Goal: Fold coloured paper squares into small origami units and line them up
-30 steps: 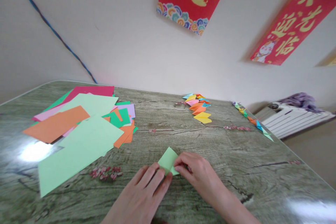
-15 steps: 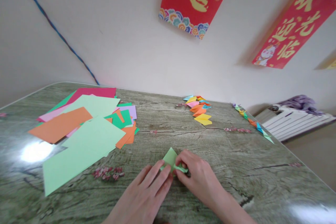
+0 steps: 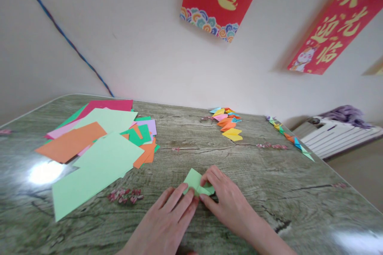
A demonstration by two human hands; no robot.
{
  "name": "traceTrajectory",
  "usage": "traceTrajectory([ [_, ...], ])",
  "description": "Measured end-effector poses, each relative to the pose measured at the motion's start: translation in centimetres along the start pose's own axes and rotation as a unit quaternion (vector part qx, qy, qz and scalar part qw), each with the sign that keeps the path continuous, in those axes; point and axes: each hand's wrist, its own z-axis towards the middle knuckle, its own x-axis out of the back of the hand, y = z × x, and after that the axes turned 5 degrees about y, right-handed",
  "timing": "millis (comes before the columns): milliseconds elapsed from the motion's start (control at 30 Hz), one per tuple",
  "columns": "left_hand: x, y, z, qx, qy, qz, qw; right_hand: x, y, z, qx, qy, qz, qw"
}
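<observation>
A small light green folded paper [image 3: 193,178] lies on the wood-patterned table, near its front middle. My left hand [image 3: 166,217] rests flat with its fingers stretched out, the fingertips pressing on the paper's left and lower edge. On the other side, my right hand [image 3: 224,193] pinches the paper's right flap between thumb and fingers. That flap is lifted and curled a little. Part of the paper is hidden under the fingers of both hands.
Sheets of coloured paper [image 3: 101,157] lie in a loose pile at the left. Folded paper pieces [image 3: 229,125] form a row at the back, and a joined colourful paper strip [image 3: 289,137] lies along the right edge. Beyond that edge stands a white radiator [image 3: 335,137].
My right hand has shifted the right flap, and more of its green surface shows between the fingers. The left hand stays on the paper. The view has moved very slightly.
</observation>
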Motion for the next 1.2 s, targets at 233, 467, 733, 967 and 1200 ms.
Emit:
traceTrajectory([
  [233,-1.1,-0.6,-0.2,0.001,0.023,0.013,1.000,2.4,2.3,-0.1,0.002,-0.017,0.047,0.999],
  [467,-0.8,0.1,0.1,-0.005,0.050,0.096,0.994,1.3,1.0,-0.5,0.055,0.020,0.113,0.992],
  [733,0.5,-0.3,-0.2,-0.004,0.123,0.071,0.990,-0.8,0.2,-0.3,0.047,0.046,0.066,0.996],
  [967,1.9,-2.1,1.1,-0.059,0.158,0.095,0.981,-0.6,0.4,-0.3,0.056,0.048,0.078,0.994],
  [1200,1.4,-2.3,2.2,-0.128,0.140,0.094,0.977,-0.7,1.0,-0.8,0.122,0.052,0.069,0.989],
])
